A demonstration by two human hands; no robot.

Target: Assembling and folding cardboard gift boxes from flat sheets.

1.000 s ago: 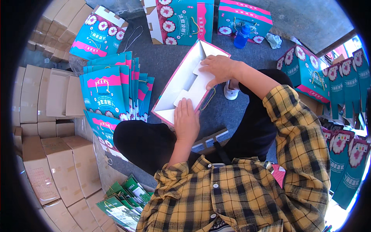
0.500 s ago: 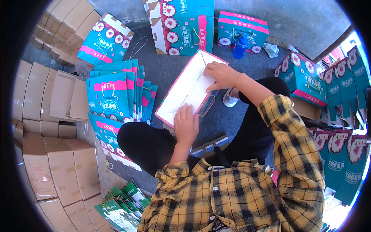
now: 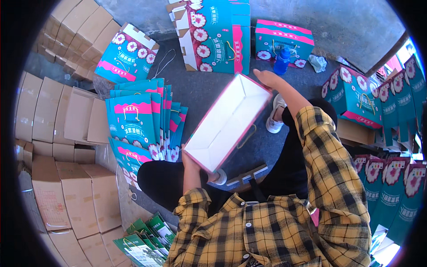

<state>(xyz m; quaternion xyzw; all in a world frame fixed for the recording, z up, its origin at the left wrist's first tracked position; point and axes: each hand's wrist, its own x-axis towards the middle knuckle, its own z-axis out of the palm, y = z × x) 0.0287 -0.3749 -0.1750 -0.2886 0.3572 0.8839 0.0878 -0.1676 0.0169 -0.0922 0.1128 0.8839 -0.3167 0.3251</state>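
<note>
An open cardboard gift box (image 3: 227, 118) with a white inside and pinkish-red rim is tilted above my lap, its hollow showing. A yellow cord handle (image 3: 247, 137) hangs at its right side. My left hand (image 3: 191, 163) grips the near left corner, most of its fingers hidden behind the wall. At the far right end, my right hand (image 3: 267, 81) lies against the outside of the rim, with its fingers partly hidden.
Flattened teal-and-pink boxes (image 3: 133, 118) are stacked at left, beside brown cartons (image 3: 73, 196). Ahead stand a large box panel (image 3: 218, 38), a finished box (image 3: 284, 38) and a blue bottle (image 3: 281, 62). More boxes (image 3: 356, 95) line the right. Green bags (image 3: 147, 240) lie near left.
Both hands have left the white bottom flaps for the box's outer ends. The box now shows a deep open inside. My view has shifted slightly.
</note>
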